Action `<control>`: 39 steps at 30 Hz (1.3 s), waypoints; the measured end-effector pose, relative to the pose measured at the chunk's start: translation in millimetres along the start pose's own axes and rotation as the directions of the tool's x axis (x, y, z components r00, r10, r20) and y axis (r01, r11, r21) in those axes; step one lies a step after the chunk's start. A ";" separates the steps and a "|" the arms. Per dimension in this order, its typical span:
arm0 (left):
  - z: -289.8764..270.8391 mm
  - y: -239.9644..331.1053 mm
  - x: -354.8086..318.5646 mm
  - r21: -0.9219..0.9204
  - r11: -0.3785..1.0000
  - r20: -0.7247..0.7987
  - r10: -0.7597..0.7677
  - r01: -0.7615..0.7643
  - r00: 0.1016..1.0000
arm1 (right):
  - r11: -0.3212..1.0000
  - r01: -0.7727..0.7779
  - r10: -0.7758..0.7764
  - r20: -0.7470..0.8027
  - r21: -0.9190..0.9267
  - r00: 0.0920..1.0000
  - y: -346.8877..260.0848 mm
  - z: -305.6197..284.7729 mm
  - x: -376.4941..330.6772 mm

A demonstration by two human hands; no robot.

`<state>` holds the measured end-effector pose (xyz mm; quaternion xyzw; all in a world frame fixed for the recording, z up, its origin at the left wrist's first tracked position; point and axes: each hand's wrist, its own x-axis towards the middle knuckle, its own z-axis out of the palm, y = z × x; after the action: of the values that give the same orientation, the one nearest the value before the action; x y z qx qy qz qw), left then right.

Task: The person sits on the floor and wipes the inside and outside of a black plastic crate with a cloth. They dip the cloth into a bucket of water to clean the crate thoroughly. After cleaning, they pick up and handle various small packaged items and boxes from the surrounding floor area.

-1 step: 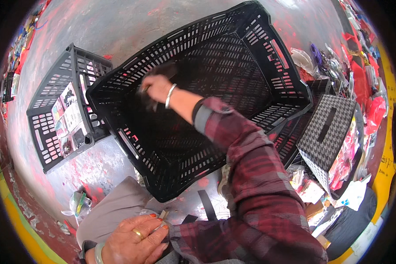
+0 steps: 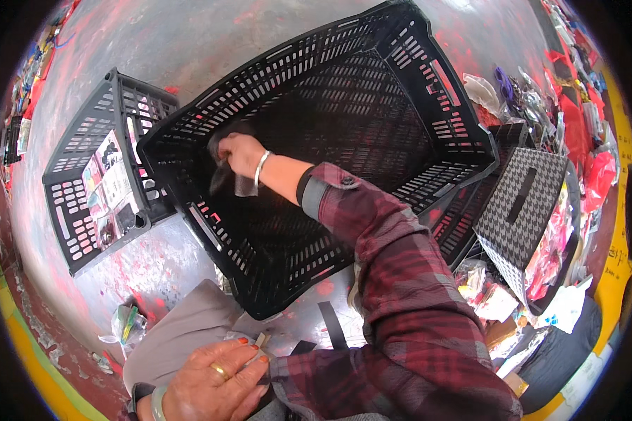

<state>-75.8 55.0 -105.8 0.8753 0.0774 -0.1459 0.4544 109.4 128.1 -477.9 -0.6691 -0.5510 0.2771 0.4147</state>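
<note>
Holding a dark cloth (image 2: 246, 186) in right hand (image 2: 242, 154) inside a black crate (image 2: 425, 84); cannot tell grip of left hand (image 2: 207, 382).

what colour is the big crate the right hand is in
The big crate is black, clearest in the head view.

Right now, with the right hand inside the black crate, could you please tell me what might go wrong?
The dark cloth-like piece in the right hand hangs loose, so it could snag in the openings of the slotted black crate. The silver-coloured bracelet on that wrist might also catch on a slot if the wrist comes against the crate's side.
</note>
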 end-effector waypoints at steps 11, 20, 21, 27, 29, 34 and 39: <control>-2.9 -4.4 -7.5 -0.031 1.000 -0.015 0.005 -0.005 1.000 | 0.745 -0.209 0.394 0.164 -0.634 0.904 7.8 -60.3 -37.0; -4.2 -7.6 1.1 -0.007 1.000 -0.023 -0.026 0.026 0.999 | 0.585 -0.022 0.085 0.035 -0.811 0.996 97.0 -74.9 -47.4; -2.8 -9.2 0.1 -0.017 0.999 -0.029 -0.046 0.046 0.999 | 0.611 -0.098 0.153 -0.004 -0.786 0.988 90.3 -101.2 -40.0; -2.5 -14.7 2.9 0.018 0.998 0.015 -0.061 0.061 0.998 | 0.183 -0.574 0.690 -0.312 -0.798 0.654 163.1 -230.1 -89.7; 2.1 -16.8 3.5 0.095 0.995 0.050 -0.044 0.039 0.998 | 0.238 -0.589 0.724 -0.262 -0.772 0.637 176.7 -242.1 -119.5; -0.4 -12.7 3.2 0.120 0.993 0.048 -0.008 0.002 0.999 | -0.202 -0.762 0.835 -0.515 -0.615 0.194 241.7 -199.9 -163.8; 9.5 -0.6 -2.2 0.158 0.987 0.060 -0.008 -0.002 0.998 | -0.075 -0.370 0.993 -0.101 -0.926 0.052 156.1 -120.6 -126.7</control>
<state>-79.7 47.5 -110.7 0.9037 0.0533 -0.1786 0.3854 258.2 -32.1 -562.6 -0.7941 -0.1942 0.4025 -0.4119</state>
